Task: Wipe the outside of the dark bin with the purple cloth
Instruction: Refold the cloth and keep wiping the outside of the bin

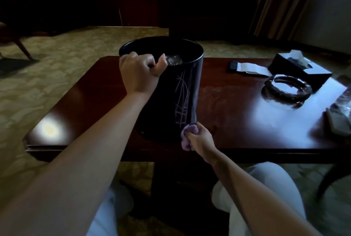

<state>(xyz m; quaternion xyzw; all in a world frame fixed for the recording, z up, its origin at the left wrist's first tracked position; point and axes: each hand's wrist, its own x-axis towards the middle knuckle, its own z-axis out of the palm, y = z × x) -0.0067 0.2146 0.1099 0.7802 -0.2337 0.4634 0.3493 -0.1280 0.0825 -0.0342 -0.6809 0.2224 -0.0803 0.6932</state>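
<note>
I see the dark bin [176, 87] standing upright on the table [237, 114], its long axis vertical. My right hand [199, 139] pinches the purple cloth [187, 137] in curled fingers against the bin's foot, so the unwiped wall rises above these fingers. My left hand [140, 68] grips the rim with curled fingers. I can read no writing, only pale scratch-like lines.

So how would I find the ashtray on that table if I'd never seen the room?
Start at the dark red wooden table and look to its right end, away from the black bin. The ashtray sits there, just in front of the black tissue box. It is the only round, clear glass thing, thick-rimmed and shiny.
</note>
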